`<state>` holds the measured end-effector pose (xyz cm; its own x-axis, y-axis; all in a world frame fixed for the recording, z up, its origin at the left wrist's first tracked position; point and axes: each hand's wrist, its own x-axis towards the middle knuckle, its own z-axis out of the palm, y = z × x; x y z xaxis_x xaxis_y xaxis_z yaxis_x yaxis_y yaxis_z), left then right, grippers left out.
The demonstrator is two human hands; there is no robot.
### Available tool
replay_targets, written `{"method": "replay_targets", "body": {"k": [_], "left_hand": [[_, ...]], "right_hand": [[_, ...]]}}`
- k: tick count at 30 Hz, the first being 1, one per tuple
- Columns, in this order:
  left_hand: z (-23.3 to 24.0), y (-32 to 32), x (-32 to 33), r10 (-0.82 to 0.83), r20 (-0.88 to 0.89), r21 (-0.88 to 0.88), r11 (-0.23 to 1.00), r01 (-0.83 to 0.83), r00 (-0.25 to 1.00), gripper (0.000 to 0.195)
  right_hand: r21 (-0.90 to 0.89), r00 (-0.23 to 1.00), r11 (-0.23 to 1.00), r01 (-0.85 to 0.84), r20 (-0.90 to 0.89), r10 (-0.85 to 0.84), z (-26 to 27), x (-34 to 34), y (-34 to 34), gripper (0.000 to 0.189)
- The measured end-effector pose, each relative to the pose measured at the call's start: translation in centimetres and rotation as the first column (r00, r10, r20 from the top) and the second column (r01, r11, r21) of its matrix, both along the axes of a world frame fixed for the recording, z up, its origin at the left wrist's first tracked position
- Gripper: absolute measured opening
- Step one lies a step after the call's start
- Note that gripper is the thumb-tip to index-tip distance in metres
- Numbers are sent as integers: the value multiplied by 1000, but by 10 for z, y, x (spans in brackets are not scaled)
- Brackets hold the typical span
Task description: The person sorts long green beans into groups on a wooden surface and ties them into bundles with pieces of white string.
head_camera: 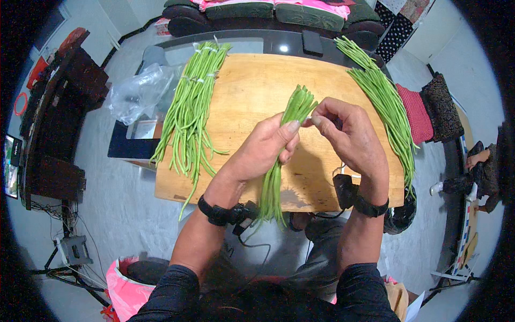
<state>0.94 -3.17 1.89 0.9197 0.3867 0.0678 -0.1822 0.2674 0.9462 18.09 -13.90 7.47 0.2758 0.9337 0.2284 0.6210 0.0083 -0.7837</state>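
A bunch of green yard-long beans [270, 193] hangs from my left hand [267, 147], which grips it near its upper end above the wooden board. At the right side of that bunch, my right hand [350, 135] pinches a small pale thing between thumb and forefinger, too small to name. Several bean bundles tied with whitish bands [197, 96] lie along the board's left side. Loose-looking long beans [384, 106] lie along its right edge. Both wrists wear black straps with small devices.
The wooden board [249, 88] rests on a dark-edged table [277, 40]. A clear plastic bag [139, 94] and a black flat object [312, 43] are beside it. A sofa [241, 18] stands beyond; a dark cabinet [60, 108] is at left. Another person [485, 169] is at far right.
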Motion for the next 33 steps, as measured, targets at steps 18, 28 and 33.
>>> {"method": "replay_targets", "body": {"k": [18,28,33], "left_hand": [[-22,-1,6,127,-110,506,861,-55,986,29],[-2,-8,-9,-266,-91,706,662,250,960,36],[20,1,-18,-316,-200,134,929,345,928,32]], "right_hand": [[-45,986,989,-140,-101,135,32,-2,-22,23],[-66,934,955,-291,-237,268,6,34,-11,24],[72,849,944,-321,-420,320,-34,29,2,26]]}}
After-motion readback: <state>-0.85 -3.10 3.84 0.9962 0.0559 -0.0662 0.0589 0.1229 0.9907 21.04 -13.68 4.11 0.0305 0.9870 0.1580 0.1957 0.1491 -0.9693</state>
